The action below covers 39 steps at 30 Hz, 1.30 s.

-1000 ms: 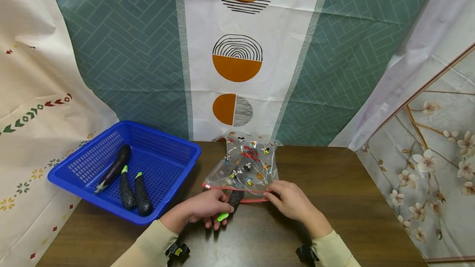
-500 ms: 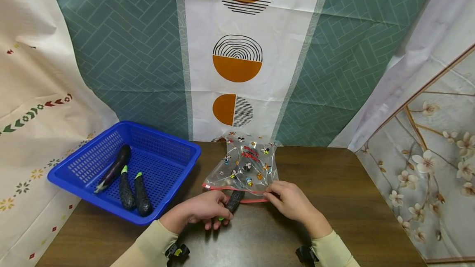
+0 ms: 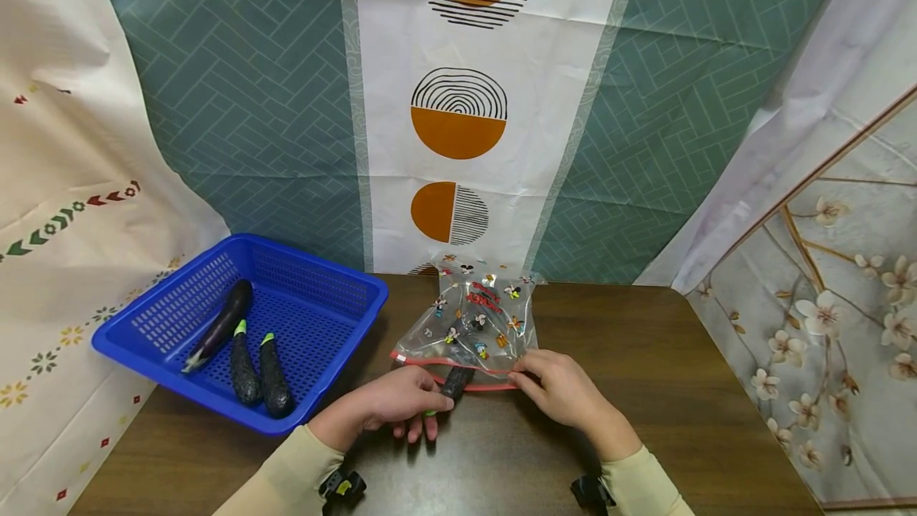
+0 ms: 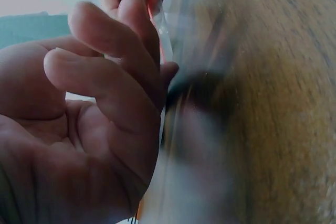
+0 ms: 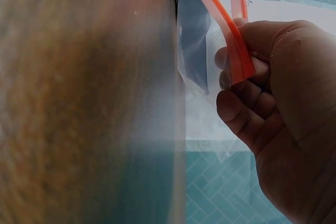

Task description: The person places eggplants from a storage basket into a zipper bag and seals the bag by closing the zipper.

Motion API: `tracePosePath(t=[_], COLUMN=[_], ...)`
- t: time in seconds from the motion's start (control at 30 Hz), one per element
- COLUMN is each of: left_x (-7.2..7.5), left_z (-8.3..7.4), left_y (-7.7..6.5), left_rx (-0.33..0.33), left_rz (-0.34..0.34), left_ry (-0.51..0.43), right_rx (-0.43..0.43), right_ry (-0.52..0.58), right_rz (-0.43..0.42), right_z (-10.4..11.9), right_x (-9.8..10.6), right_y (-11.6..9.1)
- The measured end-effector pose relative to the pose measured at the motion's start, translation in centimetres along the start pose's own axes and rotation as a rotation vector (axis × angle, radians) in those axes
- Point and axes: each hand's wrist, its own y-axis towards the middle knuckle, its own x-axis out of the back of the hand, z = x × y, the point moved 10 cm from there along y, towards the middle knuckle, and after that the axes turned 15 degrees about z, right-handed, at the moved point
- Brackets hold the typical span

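Note:
My left hand [image 3: 408,400] pinches a dark, bumpy zucchini-like vegetable [image 3: 457,379] near its bright green stem end, which my fingers mostly hide. Its far end lies inside the mouth of a clear zip bag [image 3: 476,325] printed with small cartoon figures. Red zip strips edge the mouth, which gapes toward me. At the mouth's right corner my right hand [image 3: 559,385] pinches the red strip [image 5: 228,32] between thumb and fingers. In the left wrist view, curled fingers [image 4: 105,77] cover the vegetable.
To the left stands a blue plastic basket [image 3: 344,285] with an eggplant [image 3: 225,321] and two similar green-tipped vegetables [image 3: 272,377] in it. The wooden table [image 3: 645,388] ends at a patterned curtain [image 3: 458,46] behind the bag.
The vegetable has slid slightly farther into the bag and less of its green end shows. My left fingers have shifted their hold on it. My right hand stays at the bag's corner.

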Motion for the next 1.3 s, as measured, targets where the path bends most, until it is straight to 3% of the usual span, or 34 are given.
tracePosePath(t=[0.23,0.5,0.8,1.3], left_x=[0.37,0.53,0.3,-0.07], left_z=[-0.12,-0.01,0.07,0.52], left_y=[-0.05,-0.07,0.3,0.69], left_rx=[0.002,0.009,-0.028,-0.023], left_rz=[-0.044,-0.082,-0.031,0.013], left_ry=[0.045,0.029,-0.056,-0.111], right_rx=[-0.008,-0.004,0.01,-0.001], right_ry=[0.008,0.007,-0.007,0.001], right_rz=[0.02,0.015,-0.011,-0.003], right_z=[-0.11,0.01,0.09,0.01], right_x=[-0.16,-0.1,-0.06,0.01], right_y=[-0.03,-0.03,-0.07,-0.01])
